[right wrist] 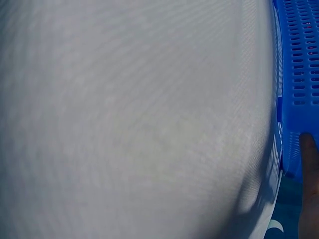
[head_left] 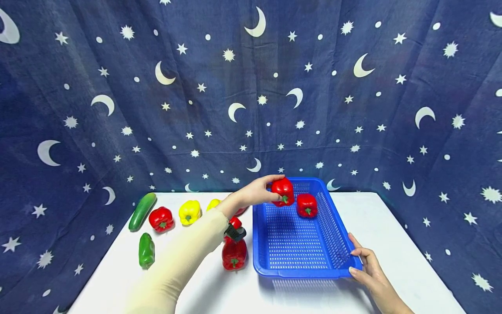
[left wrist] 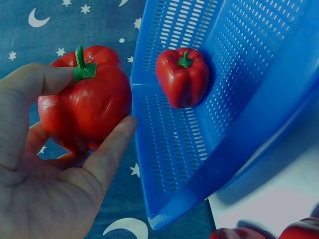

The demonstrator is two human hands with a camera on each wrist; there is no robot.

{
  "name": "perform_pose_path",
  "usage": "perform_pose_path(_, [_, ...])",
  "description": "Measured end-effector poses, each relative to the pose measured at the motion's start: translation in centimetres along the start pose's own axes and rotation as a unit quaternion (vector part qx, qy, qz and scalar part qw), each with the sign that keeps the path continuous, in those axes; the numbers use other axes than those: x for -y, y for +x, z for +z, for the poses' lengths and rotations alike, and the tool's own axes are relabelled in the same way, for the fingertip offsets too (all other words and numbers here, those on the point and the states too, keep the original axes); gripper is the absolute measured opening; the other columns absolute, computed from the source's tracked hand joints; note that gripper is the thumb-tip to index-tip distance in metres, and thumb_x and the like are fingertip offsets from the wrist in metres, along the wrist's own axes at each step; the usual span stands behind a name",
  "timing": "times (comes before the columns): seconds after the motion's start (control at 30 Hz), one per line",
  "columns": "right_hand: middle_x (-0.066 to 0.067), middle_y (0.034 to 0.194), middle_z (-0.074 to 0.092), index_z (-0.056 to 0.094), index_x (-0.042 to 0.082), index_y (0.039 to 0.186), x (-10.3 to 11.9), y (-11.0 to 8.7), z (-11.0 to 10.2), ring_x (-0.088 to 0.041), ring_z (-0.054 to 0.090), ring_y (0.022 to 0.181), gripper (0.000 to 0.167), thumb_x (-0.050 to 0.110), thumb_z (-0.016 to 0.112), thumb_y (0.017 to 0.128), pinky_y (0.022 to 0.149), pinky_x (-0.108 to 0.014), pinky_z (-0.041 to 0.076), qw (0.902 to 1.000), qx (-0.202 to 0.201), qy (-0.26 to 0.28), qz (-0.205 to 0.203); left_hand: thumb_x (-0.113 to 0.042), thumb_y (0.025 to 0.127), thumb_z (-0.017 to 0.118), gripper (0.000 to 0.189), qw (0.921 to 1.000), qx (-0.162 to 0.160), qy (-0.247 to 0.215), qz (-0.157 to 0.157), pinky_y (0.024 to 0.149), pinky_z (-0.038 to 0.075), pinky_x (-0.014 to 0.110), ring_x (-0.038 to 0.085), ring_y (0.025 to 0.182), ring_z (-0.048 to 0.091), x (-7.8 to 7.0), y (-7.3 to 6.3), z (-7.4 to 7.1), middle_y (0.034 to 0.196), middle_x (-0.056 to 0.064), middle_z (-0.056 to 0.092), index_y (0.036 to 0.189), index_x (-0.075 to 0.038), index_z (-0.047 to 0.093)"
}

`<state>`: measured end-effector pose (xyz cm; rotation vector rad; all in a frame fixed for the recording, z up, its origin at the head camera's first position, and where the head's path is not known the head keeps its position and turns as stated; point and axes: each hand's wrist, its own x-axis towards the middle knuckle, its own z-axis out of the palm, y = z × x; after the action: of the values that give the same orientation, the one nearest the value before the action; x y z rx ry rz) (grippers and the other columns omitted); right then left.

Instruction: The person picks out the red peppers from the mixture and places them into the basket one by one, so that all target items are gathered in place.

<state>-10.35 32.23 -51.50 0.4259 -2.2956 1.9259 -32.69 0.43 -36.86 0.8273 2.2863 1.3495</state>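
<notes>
My left hand grips a red bell pepper by its sides, above the far left part of a blue plastic basket. In the left wrist view the held pepper has its green stem by my thumb. A second red bell pepper lies on the basket floor toward the far right. At the basket's near right corner, my right hand holds the rim between thumb and fingers. The right wrist view catches one finger against the perforated basket wall.
Left of the basket, a red bell pepper lies near my left forearm, which partly hides other peppers. Farther left are a yellow bell pepper, another red one, a green pepper and a cucumber. A starry curtain hangs behind the table.
</notes>
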Motion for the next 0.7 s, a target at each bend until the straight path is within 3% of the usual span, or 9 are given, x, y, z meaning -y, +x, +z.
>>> perform_pose_path(0.37, [0.0, 0.172, 0.004, 0.025, -0.006, 0.131, -0.3, 0.0, 0.1, 0.014, 0.013, 0.144, 0.034, -0.005, 0.043, 0.102, 0.102, -0.009, 0.031, 0.9998, -0.004, 0.012, -0.015, -0.004, 0.089, 0.068, 0.072, 0.9995, 0.005, -0.025, 0.017, 0.085, 0.059, 0.034, 0.024, 0.103, 0.065, 0.4, 2.5, 0.6, 0.136, 0.014, 0.055, 0.156, -0.013, 0.044])
perform_pose_path(0.7, [-0.002, 0.172, 0.006, 0.025, -0.009, 0.13, -0.5, -0.1, 0.2, 0.01, 0.012, 0.147, 0.034, -0.009, 0.042, 0.101, 0.104, -0.009, 0.029, 0.9991, -0.004, 0.022, -0.037, 0.001, 0.087, 0.069, 0.072, 0.9989, 0.009, -0.038, -0.027, 0.085, 0.06, 0.04, 0.026, 0.106, 0.062, 1.0, 4.3, 2.0, 0.136, 0.016, 0.052, 0.154, -0.011, 0.046])
